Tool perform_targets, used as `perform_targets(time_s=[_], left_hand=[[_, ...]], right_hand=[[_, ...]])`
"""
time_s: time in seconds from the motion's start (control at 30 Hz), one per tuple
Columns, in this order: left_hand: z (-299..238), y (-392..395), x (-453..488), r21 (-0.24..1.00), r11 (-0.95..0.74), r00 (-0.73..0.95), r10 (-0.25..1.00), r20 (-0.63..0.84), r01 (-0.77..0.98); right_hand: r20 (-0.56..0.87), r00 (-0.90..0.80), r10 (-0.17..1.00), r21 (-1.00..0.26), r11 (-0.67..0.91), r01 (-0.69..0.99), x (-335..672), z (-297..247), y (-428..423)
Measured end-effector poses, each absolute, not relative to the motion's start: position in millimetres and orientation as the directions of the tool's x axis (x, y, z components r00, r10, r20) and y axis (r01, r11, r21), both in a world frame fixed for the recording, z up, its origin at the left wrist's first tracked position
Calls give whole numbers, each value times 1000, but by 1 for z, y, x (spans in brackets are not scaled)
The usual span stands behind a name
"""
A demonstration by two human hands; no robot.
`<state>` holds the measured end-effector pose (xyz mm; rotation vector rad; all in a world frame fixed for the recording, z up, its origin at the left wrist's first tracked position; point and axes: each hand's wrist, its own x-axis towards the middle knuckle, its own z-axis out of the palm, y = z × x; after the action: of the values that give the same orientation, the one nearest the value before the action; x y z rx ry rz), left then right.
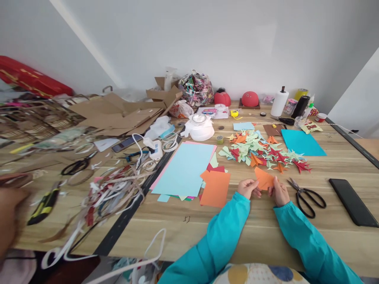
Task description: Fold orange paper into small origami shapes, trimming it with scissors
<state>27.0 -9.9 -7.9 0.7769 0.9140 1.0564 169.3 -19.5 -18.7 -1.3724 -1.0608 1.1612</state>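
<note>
Between my two hands is a small piece of orange paper [263, 178], partly folded with an uneven outline. My left hand [248, 188] pinches its left edge, and my right hand [280, 192] grips the right edge. Black-handled scissors [306, 195] lie just right of my right hand, blades toward the back. Beyond my hands spreads a heap of small folded paper pieces [251, 146] in green, red and orange. To the left rests a larger orange sheet [216, 189] beside a stack of light blue paper [186, 167].
A black phone [353, 202] lies at the right, and a teal sheet [303, 142] behind. Left of the dark table seam are tangled strips [114, 189], a yellow-black cutter [45, 203] and flattened cardboard [118, 112]. Another person's blurred arm [12, 213] reaches in at far left.
</note>
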Motion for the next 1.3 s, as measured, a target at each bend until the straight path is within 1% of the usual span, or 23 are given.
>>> perform_targets(time_s=[0.1,0.23,0.4,0.53,0.63,0.73,0.93,1.0,1.1,1.3], left_hand=[[-6,-12,27,894,270,193,958,-212,-357],[-10,-14,29,921,243,196,962,-189,-304],[-19,-18,34,941,254,260,946,-193,-223],[-17,-20,34,947,259,335,924,-186,-188],[-13,-20,32,927,318,356,905,-233,-201],[-12,-19,32,913,339,309,914,-262,-228],[-15,-17,36,926,259,270,945,-185,-273],[-15,-17,36,932,255,252,949,-189,-260],[-14,-17,34,929,269,247,947,-206,-256],[-5,-14,29,903,308,231,942,-244,-300]], right_hand=[[-102,116,988,-995,-104,10,168,-16,-21],[-46,6,999,-998,-46,49,162,-13,-25],[-4,24,1000,-991,-7,135,157,-12,-29],[-2,30,1000,-995,-5,104,160,-12,-28],[-13,55,998,-998,-16,63,164,-12,-26],[-31,65,997,-998,-34,46,168,-12,-23],[-16,68,998,-998,-21,63,168,-18,-23],[-13,44,999,-997,-16,79,167,-19,-24],[-18,51,999,-994,-23,106,166,-16,-25],[-110,117,987,-994,-110,-8,169,-15,-21]])
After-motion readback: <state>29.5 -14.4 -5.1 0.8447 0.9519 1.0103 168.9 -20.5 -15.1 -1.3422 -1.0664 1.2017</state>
